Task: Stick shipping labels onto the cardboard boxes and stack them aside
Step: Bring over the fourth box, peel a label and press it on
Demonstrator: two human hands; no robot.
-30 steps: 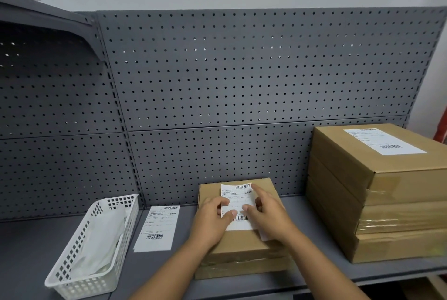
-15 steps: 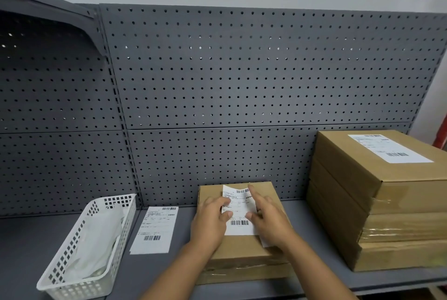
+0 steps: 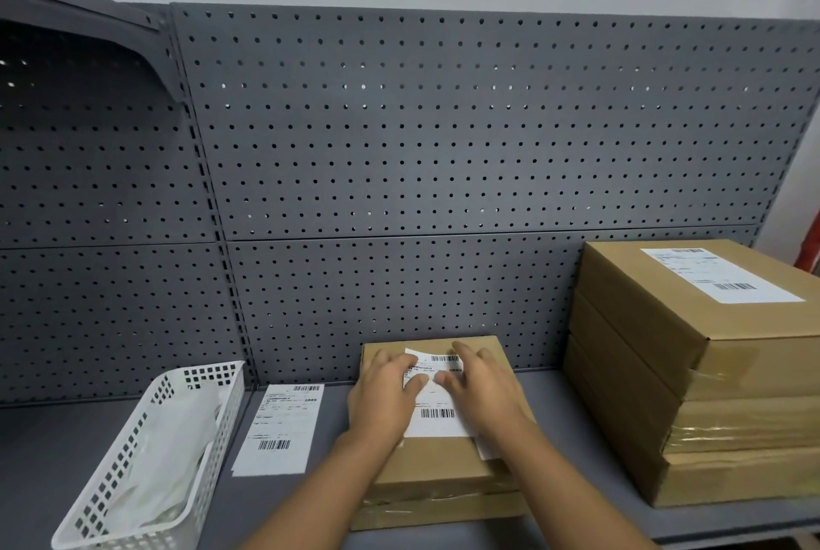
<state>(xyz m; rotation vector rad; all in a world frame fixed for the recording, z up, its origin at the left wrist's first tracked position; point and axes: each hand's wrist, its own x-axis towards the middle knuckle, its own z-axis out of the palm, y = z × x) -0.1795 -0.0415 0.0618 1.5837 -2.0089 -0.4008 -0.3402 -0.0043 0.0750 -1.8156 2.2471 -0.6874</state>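
Observation:
A flat cardboard box (image 3: 437, 467) lies on the grey shelf in front of me, on top of another box. A white shipping label (image 3: 437, 407) with barcodes lies on its lid. My left hand (image 3: 384, 398) rests flat on the label's left side and my right hand (image 3: 481, 390) lies flat on its right side, the thumbs nearly meeting at the label's middle. A strip of white backing paper (image 3: 488, 447) peeks out under my right wrist. To the right stands a stack of three boxes (image 3: 692, 372), the top one bearing a label (image 3: 721, 274).
A spare shipping label (image 3: 279, 429) lies on the shelf to the left of the box. A white plastic basket (image 3: 146, 456) holding crumpled white paper sits at the far left. A grey pegboard (image 3: 399, 177) backs the shelf.
The label's raised top edge has come down onto the lid. Both hands have spread flatter over the label and slid further up it.

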